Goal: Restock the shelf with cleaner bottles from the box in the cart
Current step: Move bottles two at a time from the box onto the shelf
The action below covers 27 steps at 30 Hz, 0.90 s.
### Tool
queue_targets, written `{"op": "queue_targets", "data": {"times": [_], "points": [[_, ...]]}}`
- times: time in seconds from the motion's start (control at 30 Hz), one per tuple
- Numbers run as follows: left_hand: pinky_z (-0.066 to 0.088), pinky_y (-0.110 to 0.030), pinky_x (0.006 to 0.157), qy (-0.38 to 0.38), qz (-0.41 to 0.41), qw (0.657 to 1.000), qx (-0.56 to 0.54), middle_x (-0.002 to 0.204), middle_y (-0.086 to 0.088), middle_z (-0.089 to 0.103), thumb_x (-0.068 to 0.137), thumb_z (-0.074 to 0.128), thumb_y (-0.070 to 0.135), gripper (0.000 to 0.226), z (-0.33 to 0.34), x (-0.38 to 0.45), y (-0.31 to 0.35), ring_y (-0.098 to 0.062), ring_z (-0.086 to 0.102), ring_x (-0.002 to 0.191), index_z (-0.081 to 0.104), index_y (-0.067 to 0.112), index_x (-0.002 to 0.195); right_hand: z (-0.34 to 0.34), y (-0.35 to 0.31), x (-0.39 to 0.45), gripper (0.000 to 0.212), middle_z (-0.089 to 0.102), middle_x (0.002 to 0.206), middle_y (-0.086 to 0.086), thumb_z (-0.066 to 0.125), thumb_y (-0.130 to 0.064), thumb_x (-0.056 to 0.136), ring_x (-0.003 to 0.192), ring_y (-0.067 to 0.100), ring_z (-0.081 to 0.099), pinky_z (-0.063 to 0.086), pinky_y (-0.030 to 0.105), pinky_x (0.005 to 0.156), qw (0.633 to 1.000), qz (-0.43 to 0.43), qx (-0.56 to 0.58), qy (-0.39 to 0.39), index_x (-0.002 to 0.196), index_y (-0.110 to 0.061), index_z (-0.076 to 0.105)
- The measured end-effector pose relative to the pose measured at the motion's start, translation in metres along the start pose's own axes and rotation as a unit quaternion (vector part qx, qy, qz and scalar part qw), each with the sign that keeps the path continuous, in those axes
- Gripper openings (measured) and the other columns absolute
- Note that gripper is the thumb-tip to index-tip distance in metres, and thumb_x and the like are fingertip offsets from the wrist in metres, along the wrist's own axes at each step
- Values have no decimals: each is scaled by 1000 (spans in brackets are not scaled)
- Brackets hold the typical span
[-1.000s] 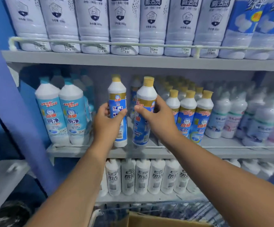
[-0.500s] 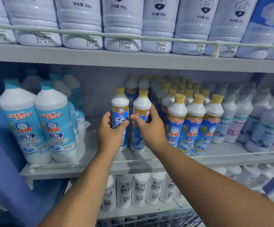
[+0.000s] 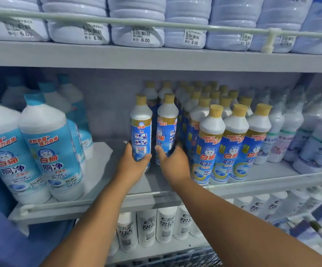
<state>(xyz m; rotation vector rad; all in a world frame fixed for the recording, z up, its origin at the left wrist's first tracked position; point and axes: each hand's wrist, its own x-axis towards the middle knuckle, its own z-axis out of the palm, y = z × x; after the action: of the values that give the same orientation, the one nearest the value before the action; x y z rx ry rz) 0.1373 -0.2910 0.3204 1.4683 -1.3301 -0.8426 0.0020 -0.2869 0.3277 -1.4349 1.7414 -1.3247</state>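
Store aisle, grey metal shelving, three tiers visible. Middle shelf point(image 3: 102, 201) has a bare patch left of centre, with a rail along its front edge. Top tier: large white bottles point(image 3: 137, 26) with 6.00 price stickers. Middle tier left: fat teal-cap bottles point(image 3: 50, 151); right: packed rows of yellow-cap bottles point(image 3: 233, 143). Left hand point(image 3: 132, 166) wraps fingers round left cleaner bottle point(image 3: 141, 130), upright, low on its body. Right hand point(image 3: 172, 163) grips right cleaner bottle point(image 3: 167, 128), just beside it, against the yellow-cap rows. Bottom tier: white bottles point(image 3: 150, 228).
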Motion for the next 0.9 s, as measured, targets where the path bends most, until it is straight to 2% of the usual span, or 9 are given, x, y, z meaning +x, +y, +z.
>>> {"op": "queue_targets", "data": {"times": [0.17, 0.3, 0.4, 0.5, 0.57, 0.63, 0.73, 0.83, 0.9], "points": [[51, -32, 81, 5, -12, 1000, -8, 115, -1, 67, 85, 78, 19, 44, 9, 17, 0, -21, 67, 100, 51, 17, 120, 12, -1, 12, 58, 61, 134, 5, 57, -53, 94, 123, 26, 59, 50, 40, 98, 999, 30, -35, 8, 133, -16, 37], [43, -18, 61, 28, -17, 999, -11, 108, -1, 67, 87, 77, 17, 39, 20, 39, 0, -14, 62, 86, 54, 11, 118, 27, 11, 20, 65, 52, 144, 9, 46, -60, 95, 130, 31, 52, 47, 43, 103, 996, 39, -74, 25, 141, -18, 25], [42, -18, 60, 37, -5, 999, 6, 107, 1, 66, 85, 78, 20, 41, 27, 56, -2, -16, 63, 87, 55, 11, 118, 34, 16, 31, 65, 47, 148, 10, 57, -45, 96, 135, 30, 47, 41, 37, 108, 997, 50, -62, 27, 144, -14, 27], [48, -22, 67, 45, 7, 999, 19, 104, 4, 67, 83, 80, 24, 40, 32, 69, -4, -20, 67, 93, 56, 17, 114, 38, 19, 41, 65, 52, 142, 7, 69, -41, 89, 131, 26, 51, 43, 32, 102, 996, 54, -61, 41, 137, -14, 35], [41, -7, 59, 47, 16, 998, 37, 100, 8, 64, 86, 78, 23, 36, 32, 66, -4, -15, 64, 88, 56, 17, 114, 41, 21, 45, 61, 59, 135, 3, 74, -43, 84, 124, 24, 57, 46, 30, 97, 995, 58, -57, 55, 130, -17, 43], [40, -4, 53, 45, 23, 998, 47, 101, 6, 64, 88, 76, 20, 34, 31, 61, -9, -5, 59, 78, 59, 13, 117, 42, 24, 51, 57, 62, 131, 0, 76, -45, 81, 122, 22, 59, 49, 33, 99, 995, 69, -51, 58, 125, -21, 49], [37, 2, 52, 25, 13, 999, 44, 103, 4, 65, 89, 73, 14, 34, 32, 58, -17, 6, 53, 74, 60, 14, 120, 41, 24, 54, 43, 64, 127, -2, 70, -45, 87, 120, 21, 61, 46, 26, 92, 992, 91, -79, 43, 121, -23, 55], [41, -1, 55, 26, 18, 998, 45, 106, 4, 67, 86, 74, 10, 38, 33, 61, -21, -4, 62, 85, 59, 17, 120, 44, 23, 49, 38, 61, 132, 0, 57, -38, 98, 124, 19, 57, 37, 19, 88, 988, 72, -129, 51, 131, -21, 52], [53, -12, 68, 47, 26, 997, 51, 109, 3, 70, 81, 78, 14, 44, 37, 63, -22, -15, 68, 97, 59, 22, 120, 47, 21, 46, 44, 58, 132, 5, 53, -34, 99, 123, 20, 57, 40, 21, 93, 984, 47, -164, 54, 138, -16, 44]]}}
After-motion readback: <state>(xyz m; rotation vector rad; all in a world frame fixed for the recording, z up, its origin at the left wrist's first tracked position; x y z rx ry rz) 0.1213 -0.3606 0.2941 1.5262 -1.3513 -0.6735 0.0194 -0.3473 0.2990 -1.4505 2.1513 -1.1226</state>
